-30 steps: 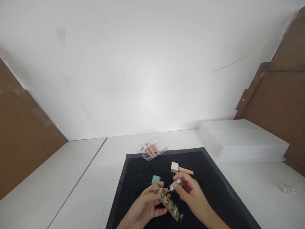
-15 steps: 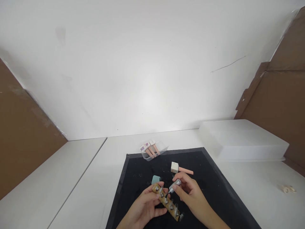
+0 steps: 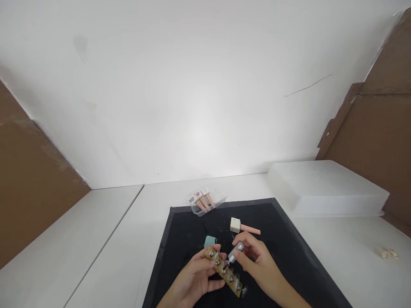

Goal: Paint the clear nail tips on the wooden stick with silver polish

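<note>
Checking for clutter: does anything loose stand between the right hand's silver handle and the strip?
Nothing visible; only fingertips of the left hand show past the strip, near the silver handle in the right hand.

Table (image 3: 128, 248): white; we see a dark seam (image 3: 104, 246) crossing its left part.
Mat (image 3: 181, 226): black, flat on the table; on it we find a white bottle (image 3: 235, 225) lying with its pink cap rightward, and a teal item (image 3: 209, 241) nearer us.
Tray (image 3: 220, 199): clear, overlapping the mat's far edge.
Bin (image 3: 342, 206): translucent, right of the mat.
Pieces (image 3: 385, 254): pale, far right, too blurred for us to name.
</note>
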Demonstrator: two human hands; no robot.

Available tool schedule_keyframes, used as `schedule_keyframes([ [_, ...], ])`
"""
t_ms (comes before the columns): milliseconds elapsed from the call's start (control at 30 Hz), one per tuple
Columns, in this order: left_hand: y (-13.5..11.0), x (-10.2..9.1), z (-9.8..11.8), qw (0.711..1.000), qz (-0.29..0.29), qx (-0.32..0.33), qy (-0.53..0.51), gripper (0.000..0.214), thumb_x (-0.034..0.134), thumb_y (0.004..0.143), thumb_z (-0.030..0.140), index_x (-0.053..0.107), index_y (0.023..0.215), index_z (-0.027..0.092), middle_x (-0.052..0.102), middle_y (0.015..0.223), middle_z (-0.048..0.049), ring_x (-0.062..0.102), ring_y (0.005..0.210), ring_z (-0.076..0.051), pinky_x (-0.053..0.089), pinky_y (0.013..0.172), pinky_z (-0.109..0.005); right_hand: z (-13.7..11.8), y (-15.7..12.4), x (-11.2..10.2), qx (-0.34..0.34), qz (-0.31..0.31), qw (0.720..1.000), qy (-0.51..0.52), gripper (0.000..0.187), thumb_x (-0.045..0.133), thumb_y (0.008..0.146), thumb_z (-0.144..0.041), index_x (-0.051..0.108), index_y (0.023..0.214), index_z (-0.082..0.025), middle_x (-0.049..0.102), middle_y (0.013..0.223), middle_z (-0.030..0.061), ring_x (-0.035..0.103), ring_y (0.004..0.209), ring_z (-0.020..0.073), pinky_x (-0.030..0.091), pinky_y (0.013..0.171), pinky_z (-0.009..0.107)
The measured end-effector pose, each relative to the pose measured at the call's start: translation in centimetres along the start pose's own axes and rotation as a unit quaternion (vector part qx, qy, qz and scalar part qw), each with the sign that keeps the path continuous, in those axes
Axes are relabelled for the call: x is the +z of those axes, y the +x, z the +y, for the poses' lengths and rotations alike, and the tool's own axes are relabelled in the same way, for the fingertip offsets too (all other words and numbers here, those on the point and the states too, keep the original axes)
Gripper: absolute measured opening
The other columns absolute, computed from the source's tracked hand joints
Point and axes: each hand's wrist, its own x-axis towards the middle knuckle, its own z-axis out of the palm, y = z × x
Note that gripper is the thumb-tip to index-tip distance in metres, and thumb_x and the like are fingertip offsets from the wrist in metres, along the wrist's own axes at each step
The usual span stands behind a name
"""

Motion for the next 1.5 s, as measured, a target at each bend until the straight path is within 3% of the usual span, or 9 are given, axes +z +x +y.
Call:
schedule_keyframes([
  [167,0.01,0.04,0.00,1.000,0.001,-0.002,-0.002,0.032,0.057,0.069,0.009,0.059,0.100,0.018,0.064,0.097,-0.0062,0.056,0.093,-0.019,0.043,0.079,-0.036,-0.06,0.01,0.02,0.008,0.001,1.000,-0.011,0.018,0.058,0.079,-0.036,0.057,0.083,-0.020,0.048,0.061,-0.0032,0.046,0.052,0.0116,0.039,0.044,0.020],
  [367,-0.03,-0.28,-0.13,1.000,-0.010,0.001,0.001,0.033,0.056,0.070,0.009,0.058,0.102,0.018,0.064,0.098,-0.0075,0.055,0.100,-0.022,0.043,0.079,-0.037,0.22,0.29,0.04,-0.003,0.065,0.998,0.011,0.022,0.058,0.078,-0.042,0.056,0.082,-0.020,0.044,0.064,-0.0029,0.040,0.050,0.0103,0.036,0.040,0.018],
  [733,0.15,0.06,0.24,1.000,0.009,-0.004,-0.005,0.031,0.056,0.070,0.008,0.059,0.099,0.018,0.065,0.096,-0.0054,0.057,0.087,-0.017,0.044,0.078,-0.036,-0.16,0.08,0.11,0.008,-0.013,1.000,0.005,0.018,0.058,0.079,-0.037,0.056,0.082,-0.019,0.046,0.061,-0.0036,0.044,0.051,0.0109,0.038,0.044,0.020],
  [1033,0.09,-0.15,0.01,1.000,-0.002,-0.001,-0.002,0.033,0.057,0.070,0.009,0.058,0.102,0.017,0.065,0.099,-0.0073,0.056,0.097,-0.021,0.043,0.078,-0.037,0.63,0.18,0.08,0.007,0.040,0.999,0.028,0.019,0.056,0.080,-0.039,0.054,0.083,-0.020,0.040,0.062,-0.0049,0.037,0.049,0.0093,0.035,0.041,0.018],
  [1333,0.03,0.04,0.11,1.000,0.004,-0.002,-0.005,0.032,0.056,0.070,0.008,0.059,0.099,0.018,0.066,0.096,-0.0059,0.058,0.088,-0.018,0.044,0.078,-0.037,-0.19,0.11,0.23,0.025,-0.008,0.999,0.030,0.017,0.060,0.078,-0.036,0.056,0.081,-0.019,0.045,0.059,-0.0046,0.043,0.049,0.0097,0.036,0.042,0.018],
  [1500,0.15,-0.35,-0.12,1.000,-0.002,0.000,-0.004,0.032,0.056,0.070,0.009,0.059,0.100,0.018,0.065,0.099,-0.0060,0.056,0.096,-0.021,0.044,0.078,-0.037,0.45,0.25,0.23,0.021,0.039,0.998,0.034,0.019,0.060,0.077,-0.038,0.056,0.081,-0.020,0.043,0.061,-0.0046,0.040,0.049,0.0093,0.035,0.040,0.017],
])
